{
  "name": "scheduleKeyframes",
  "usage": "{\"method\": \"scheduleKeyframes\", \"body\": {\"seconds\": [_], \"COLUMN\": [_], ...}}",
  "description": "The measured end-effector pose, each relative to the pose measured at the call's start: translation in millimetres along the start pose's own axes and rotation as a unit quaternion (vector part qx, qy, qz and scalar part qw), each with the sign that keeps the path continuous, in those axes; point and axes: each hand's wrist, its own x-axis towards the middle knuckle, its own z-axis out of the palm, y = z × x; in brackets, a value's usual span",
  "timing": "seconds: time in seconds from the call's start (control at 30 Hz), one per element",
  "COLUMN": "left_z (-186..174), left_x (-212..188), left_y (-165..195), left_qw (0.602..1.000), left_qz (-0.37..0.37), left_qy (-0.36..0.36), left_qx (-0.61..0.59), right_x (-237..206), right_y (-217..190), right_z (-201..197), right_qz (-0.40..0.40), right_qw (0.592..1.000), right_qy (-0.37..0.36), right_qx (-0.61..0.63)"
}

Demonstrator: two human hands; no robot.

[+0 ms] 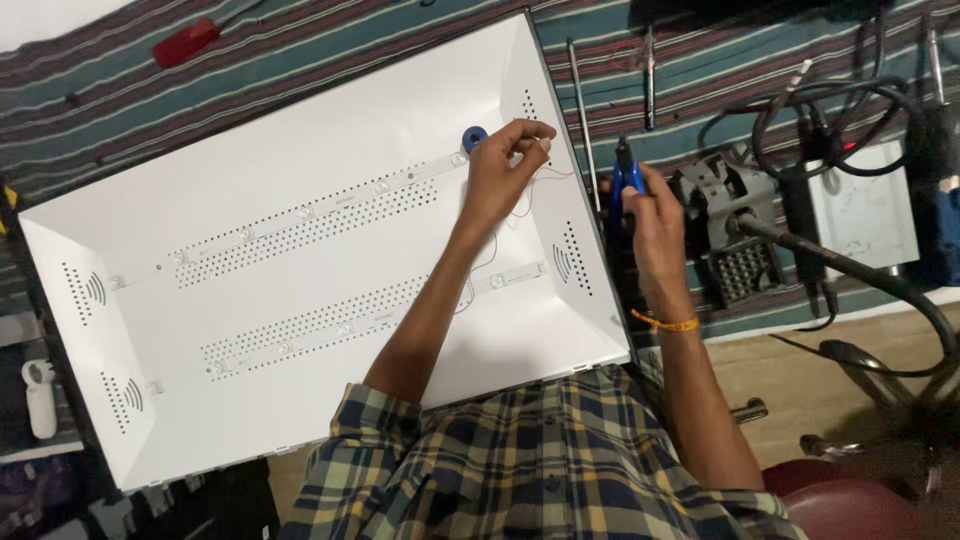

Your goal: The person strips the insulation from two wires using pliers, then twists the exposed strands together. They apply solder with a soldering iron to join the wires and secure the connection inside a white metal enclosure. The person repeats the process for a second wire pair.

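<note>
A large white panel tray (250, 180) lies on the striped cloth, with two light strips (300, 215) running across its perforated floor. My left hand (505, 165) is over the upper strip's right end, fingers pinched on a thin red wire (555, 175). A blue round part (473, 137) sits just left of the fingers. My right hand (655, 220) is beyond the tray's right edge and grips blue-handled pliers (625, 180), tips pointing up. An orange band is on the right wrist.
A red-handled screwdriver (190, 42) lies at top left. A thin metal rod (582, 110) and a slim tool (649, 80) lie right of the tray. Black cables (830, 110), a grey box (860, 205) and a dark metal part (735, 240) crowd the right side.
</note>
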Motion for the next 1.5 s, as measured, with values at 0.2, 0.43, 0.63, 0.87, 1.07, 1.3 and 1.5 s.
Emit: {"method": "scheduleKeyframes", "body": {"seconds": [0.2,0.43,0.63,0.87,1.07,1.3,1.5], "left_z": [-26,-59,-80,-65,-46,-37,-28], "left_x": [-10,-26,-53,-101,-95,-82,-51], "left_y": [7,10,-2,-15,-22,-26,-21], "left_qw": [0.998,0.986,0.983,0.976,0.966,0.970,0.977], "left_qz": [-0.037,-0.025,-0.062,-0.024,0.057,0.084,0.100], "left_qy": [0.013,0.100,0.171,0.136,0.173,0.160,0.169], "left_qx": [-0.052,-0.128,-0.017,0.166,0.185,0.161,0.088], "right_x": [1,-7,-18,-28,-34,-35,-34], "right_y": [-8,-18,-39,-43,-45,-46,-45], "right_z": [-18,-26,-18,4,20,14,8], "right_qz": [0.129,0.161,0.194,0.141,0.130,0.102,0.093], "right_qw": [0.954,0.904,0.862,0.927,0.940,0.947,0.955], "right_qy": [-0.029,-0.067,-0.040,-0.052,-0.068,-0.058,-0.046], "right_qx": [0.271,0.389,0.467,0.345,0.307,0.299,0.277]}}
